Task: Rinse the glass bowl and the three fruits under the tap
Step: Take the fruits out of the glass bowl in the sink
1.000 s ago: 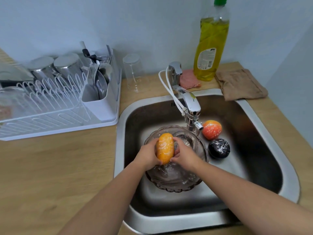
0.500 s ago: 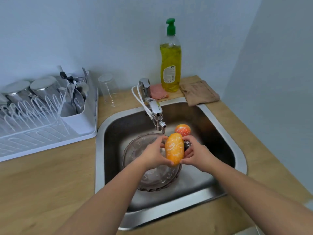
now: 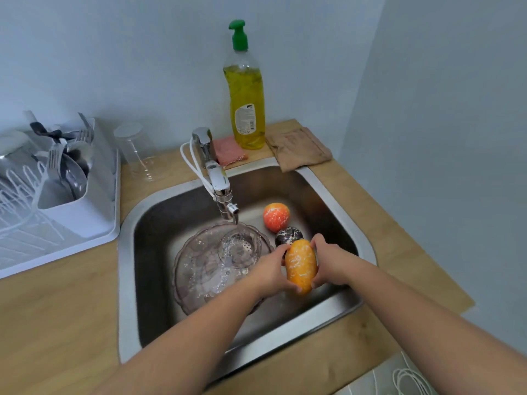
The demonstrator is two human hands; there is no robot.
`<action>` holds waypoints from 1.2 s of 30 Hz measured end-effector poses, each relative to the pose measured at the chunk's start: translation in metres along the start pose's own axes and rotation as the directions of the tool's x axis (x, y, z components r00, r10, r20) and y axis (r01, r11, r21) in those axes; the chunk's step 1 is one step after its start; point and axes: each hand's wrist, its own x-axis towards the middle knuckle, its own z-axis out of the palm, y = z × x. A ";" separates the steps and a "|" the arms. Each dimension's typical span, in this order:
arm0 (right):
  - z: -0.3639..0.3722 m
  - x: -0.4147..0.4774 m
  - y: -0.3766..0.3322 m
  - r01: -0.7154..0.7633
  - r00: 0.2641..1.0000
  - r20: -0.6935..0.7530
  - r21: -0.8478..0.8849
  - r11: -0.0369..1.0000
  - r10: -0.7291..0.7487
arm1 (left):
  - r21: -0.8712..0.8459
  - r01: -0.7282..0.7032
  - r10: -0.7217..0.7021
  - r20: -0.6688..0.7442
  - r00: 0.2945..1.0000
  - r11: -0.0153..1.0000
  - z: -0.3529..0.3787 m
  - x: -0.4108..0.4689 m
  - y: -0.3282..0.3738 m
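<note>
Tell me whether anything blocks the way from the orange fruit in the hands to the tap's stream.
Nothing visible does. The orange fruit, gripped by left hand and right hand, is beside the glass bowl under the tap; only the left hand itself lies on that side.

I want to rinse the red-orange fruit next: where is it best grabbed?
Come from above and cup the red-orange fruit round its widest middle, fingers on its left and right sides. It is round, lies free on the sink floor with its top uncovered, and the dark fruit crowds its near side.
</note>
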 end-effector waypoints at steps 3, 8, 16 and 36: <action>0.000 0.006 -0.001 -0.050 0.994 0.088 -0.092 0.995 0.058 | 0.090 0.013 -0.018 0.046 0.999 0.996 0.008 0.005 -0.002; -0.003 0.018 0.000 -0.088 0.970 0.209 -0.192 0.977 0.128 | 0.238 0.003 -0.026 0.095 0.995 0.971 0.016 0.016 0.000; 0.003 0.029 0.001 -0.134 0.974 0.159 -0.153 0.979 0.158 | 0.384 0.006 -0.037 0.073 0.997 0.923 0.020 0.028 0.004; -0.066 0.020 -0.059 0.226 0.853 -0.449 -0.146 0.963 -0.268 | 0.079 0.211 -0.092 -0.717 0.691 0.974 -0.083 -0.077 -0.030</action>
